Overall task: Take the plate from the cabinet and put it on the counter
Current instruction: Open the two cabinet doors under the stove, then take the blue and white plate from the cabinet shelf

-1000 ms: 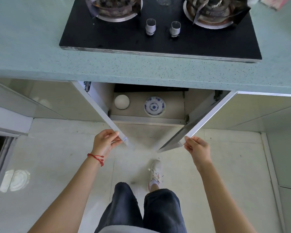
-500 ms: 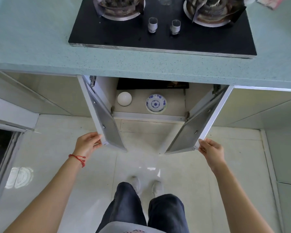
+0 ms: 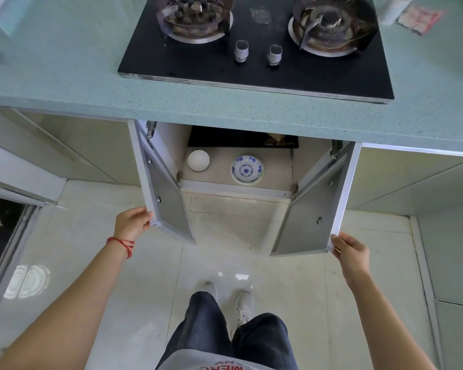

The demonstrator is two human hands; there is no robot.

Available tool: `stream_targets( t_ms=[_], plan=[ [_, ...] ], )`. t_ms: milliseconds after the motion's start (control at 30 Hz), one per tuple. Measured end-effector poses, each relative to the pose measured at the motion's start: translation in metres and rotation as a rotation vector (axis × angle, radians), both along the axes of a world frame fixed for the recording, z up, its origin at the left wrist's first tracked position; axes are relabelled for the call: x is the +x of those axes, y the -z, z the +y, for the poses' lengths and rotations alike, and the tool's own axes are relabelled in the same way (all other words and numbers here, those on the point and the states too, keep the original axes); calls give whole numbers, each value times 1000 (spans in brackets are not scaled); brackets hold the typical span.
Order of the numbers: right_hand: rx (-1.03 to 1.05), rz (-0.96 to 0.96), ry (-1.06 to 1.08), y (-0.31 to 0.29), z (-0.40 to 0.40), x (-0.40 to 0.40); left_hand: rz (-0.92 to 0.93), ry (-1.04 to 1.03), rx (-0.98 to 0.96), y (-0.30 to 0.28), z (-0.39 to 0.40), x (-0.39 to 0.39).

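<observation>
A blue-and-white patterned plate (image 3: 247,170) lies on the floor of the open cabinet (image 3: 235,189) under the counter, right of centre. Left of it sits a plain white bowl (image 3: 198,160), upside down. My left hand (image 3: 133,222) grips the lower corner of the left cabinet door (image 3: 163,194). My right hand (image 3: 350,253) holds the lower corner of the right cabinet door (image 3: 316,206). Both doors stand swung wide. The pale green speckled counter (image 3: 225,108) runs across above the cabinet.
A black two-burner gas hob (image 3: 254,68) with two knobs is set into the counter above the cabinet. A red-patterned cloth (image 3: 420,18) lies at the counter's far right. My legs and shoes (image 3: 233,297) stand on the glossy tiled floor. Closed cabinets flank both sides.
Both doors have swung further apart, pulled outward by my hands. My feet have stepped back together. The cabinet's inside shows more fully.
</observation>
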State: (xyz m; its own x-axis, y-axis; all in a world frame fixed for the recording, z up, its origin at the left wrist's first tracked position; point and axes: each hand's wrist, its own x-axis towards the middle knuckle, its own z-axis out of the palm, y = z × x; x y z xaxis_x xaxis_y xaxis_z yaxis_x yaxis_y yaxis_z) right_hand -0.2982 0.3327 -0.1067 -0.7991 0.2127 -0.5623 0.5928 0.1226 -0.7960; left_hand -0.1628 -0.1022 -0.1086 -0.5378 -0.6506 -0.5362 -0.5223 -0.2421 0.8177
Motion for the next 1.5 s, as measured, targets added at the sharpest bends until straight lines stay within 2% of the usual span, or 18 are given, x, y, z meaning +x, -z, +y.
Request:
stream_targets(
  t_ms=[100,267,400,700,867,967,1067,1167,1367,1500],
  plan=[
    [176,41,-102,-3,2,5,-65,85,-143,3,4,1],
    [378,95,-122,-11,-7,16,-174,54,-348,0,22,1],
    [473,123,-116,-16,-11,22,-187,52,-476,-5,28,0],
    [618,113,-30,-19,10,27,-225,75,-620,-1,27,9],
    [780,261,-155,-19,-12,45,-209,314,-912,-3,49,17],
    [685,348,-293,-24,-41,57,-197,499,-1036,-3,61,20],
    [561,376,-390,-32,-74,65,-23,597,-968,-9,76,18],
    [497,396,-510,-39,-104,73,26,643,-875,-16,93,16],
    [530,384,-753,-35,-135,84,-55,787,-839,-19,117,11],
    [572,350,-785,-31,-146,85,-115,848,-825,-12,111,9]
  ],
)
